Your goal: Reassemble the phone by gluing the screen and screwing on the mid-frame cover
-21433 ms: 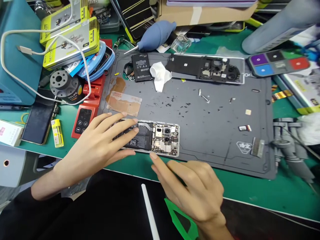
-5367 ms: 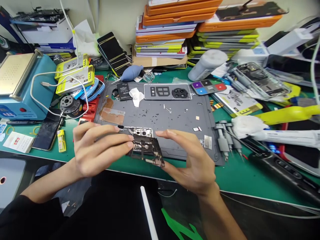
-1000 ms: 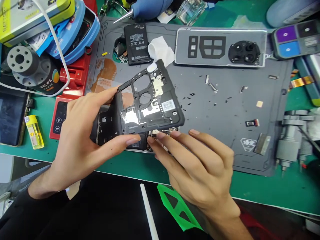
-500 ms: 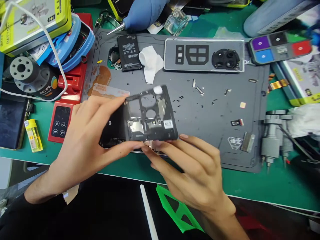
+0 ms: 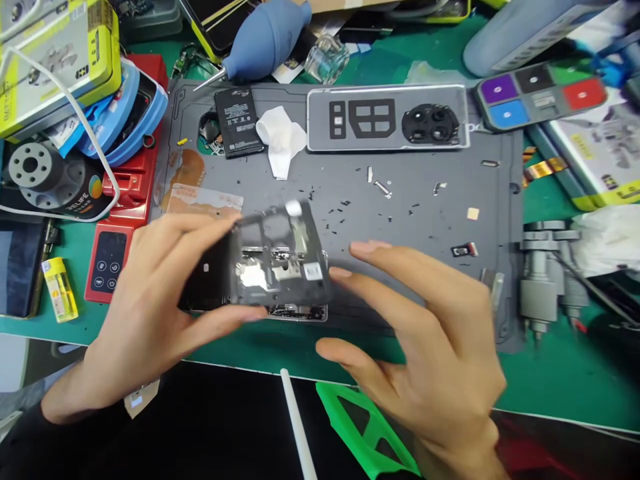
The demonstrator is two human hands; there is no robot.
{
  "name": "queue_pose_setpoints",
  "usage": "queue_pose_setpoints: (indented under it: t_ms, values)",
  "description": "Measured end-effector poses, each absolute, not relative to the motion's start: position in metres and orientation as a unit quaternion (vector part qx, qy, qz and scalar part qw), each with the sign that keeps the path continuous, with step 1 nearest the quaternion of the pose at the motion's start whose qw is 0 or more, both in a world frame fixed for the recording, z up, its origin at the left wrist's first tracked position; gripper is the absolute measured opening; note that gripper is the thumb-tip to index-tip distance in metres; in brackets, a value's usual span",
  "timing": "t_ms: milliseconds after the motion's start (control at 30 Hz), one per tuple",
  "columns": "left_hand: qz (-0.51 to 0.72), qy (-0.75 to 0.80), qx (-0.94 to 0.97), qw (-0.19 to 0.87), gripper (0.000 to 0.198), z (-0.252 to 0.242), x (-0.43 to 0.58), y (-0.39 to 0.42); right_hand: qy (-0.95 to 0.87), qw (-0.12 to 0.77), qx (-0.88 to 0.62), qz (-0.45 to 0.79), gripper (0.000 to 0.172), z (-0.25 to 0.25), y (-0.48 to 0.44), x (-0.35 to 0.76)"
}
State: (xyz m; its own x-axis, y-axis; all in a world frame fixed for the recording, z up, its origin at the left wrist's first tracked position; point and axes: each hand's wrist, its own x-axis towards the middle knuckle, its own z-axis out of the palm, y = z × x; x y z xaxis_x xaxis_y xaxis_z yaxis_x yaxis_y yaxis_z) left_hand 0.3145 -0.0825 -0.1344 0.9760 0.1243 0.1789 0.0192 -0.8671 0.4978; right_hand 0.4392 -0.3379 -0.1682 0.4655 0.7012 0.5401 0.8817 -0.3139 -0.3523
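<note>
Between thumb and fingers, my left hand (image 5: 160,287) holds a black phone inner cover (image 5: 277,257) by its left end. The cover has cut-out windows, metal patches and a small white label, and it is tilted above an opened phone (image 5: 300,312). Most of that phone is hidden; its bare circuitry shows along the lower edge and through the windows. My right hand (image 5: 425,340) is just right of the cover, thumb and fingers spread, with nothing in it. A loose black battery (image 5: 237,123) and a white wipe (image 5: 281,140) lie farther back.
A phone back panel (image 5: 385,120) with a camera ring lies on the grey work mat (image 5: 360,200), among small screws and scraps. Left are a red device (image 5: 113,263) and a yellow lighter (image 5: 60,290). A blue air blower (image 5: 267,40) lies behind; grey metal tools (image 5: 540,280) stand right.
My right hand has let go of the cover's lower edge and moved right, its fingers spreading. My left hand still holds the cover. The whole view has shifted slightly.
</note>
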Motion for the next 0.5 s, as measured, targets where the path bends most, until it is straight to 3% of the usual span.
queue_pose_setpoints:
  t_ms: [133, 267, 500]
  values:
    - [0.187, 0.109, 0.924, 0.314, 0.063, -0.136, 0.309, -0.080, -0.524, 0.268, -0.785, -0.193, 0.025, -0.168, -0.327, 0.429]
    - [0.151, 0.105, 0.938, 0.295, 0.066, -0.136, 0.309, -0.084, -0.545, 0.235, -0.777, -0.207, 0.035, -0.171, -0.312, 0.425]
    - [0.140, 0.091, 0.951, 0.261, 0.061, -0.135, 0.311, -0.083, -0.618, 0.129, -0.747, -0.209, 0.024, -0.155, -0.303, 0.442]
